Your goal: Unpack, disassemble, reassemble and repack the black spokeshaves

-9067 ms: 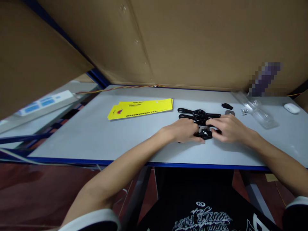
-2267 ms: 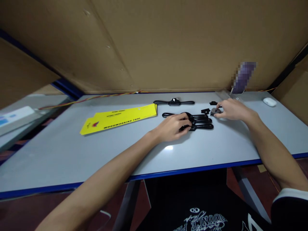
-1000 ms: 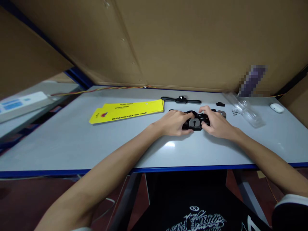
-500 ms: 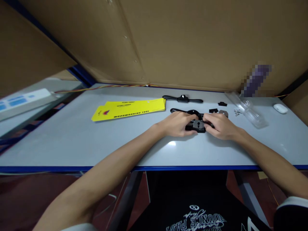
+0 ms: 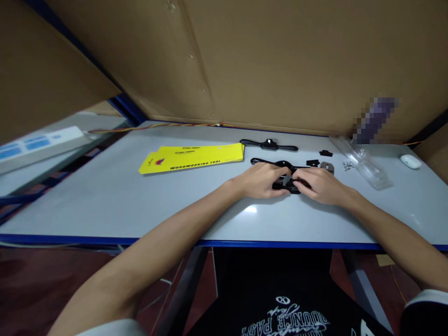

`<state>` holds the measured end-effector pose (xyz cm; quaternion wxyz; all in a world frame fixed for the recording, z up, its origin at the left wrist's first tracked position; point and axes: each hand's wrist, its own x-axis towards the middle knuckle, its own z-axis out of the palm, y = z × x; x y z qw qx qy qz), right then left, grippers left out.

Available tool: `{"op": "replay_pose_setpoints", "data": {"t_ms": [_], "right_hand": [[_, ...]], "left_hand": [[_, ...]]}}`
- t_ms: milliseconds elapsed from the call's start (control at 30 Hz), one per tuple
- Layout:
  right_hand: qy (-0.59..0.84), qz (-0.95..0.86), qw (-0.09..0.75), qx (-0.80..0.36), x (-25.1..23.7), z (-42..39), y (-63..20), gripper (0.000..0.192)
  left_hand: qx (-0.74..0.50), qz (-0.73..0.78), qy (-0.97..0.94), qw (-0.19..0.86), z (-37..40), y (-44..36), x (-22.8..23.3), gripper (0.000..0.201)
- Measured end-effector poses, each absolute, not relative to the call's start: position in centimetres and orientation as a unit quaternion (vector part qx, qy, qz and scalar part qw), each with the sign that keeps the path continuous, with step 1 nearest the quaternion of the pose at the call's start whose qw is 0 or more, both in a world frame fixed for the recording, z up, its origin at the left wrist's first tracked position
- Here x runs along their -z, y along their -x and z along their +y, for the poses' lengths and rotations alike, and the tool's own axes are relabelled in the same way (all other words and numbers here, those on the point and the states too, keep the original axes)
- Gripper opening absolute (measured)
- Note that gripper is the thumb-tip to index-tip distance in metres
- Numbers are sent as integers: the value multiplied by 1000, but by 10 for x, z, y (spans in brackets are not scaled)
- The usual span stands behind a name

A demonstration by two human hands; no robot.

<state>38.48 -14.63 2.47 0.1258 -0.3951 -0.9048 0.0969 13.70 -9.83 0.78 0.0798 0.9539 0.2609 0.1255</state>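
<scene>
Cardboard walls hem in the grey table [image 5: 105, 205], where a black tool [image 5: 285, 183] lies crosswise, its long handles running left to right. My left hand [image 5: 261, 181] grips its left side and my right hand [image 5: 320, 185] pinches a small grey plate [image 5: 287, 178] onto its middle; both hands meet there, equally near.

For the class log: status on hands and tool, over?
Left hand and right hand both grip the black spokeshave. Grey plate between fingers. Nothing obstructing.
</scene>
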Motion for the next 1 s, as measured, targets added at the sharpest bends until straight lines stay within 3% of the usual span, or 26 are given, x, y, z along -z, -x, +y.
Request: {"op": "replay_pose_setpoints", "data": {"t_ms": [467,700,800,1000], "right_hand": [[404,-894,160,-109,-17,-146,-382,27],[492,-857,148,42,-50,-136,-415,31],[605,-782,113,100,-64,-123,-459,31],[663,-749,3,13,-52,-102,-517,41]], "left_hand": [[-111,259,-956,78,-101,-139,-11,39],[-107,251,-958,83,-101,-136,-13,44],[-99,252,-959,85,-102,-136,-15,42],[-82,258,-959,84,-104,-136,-17,45]]}}
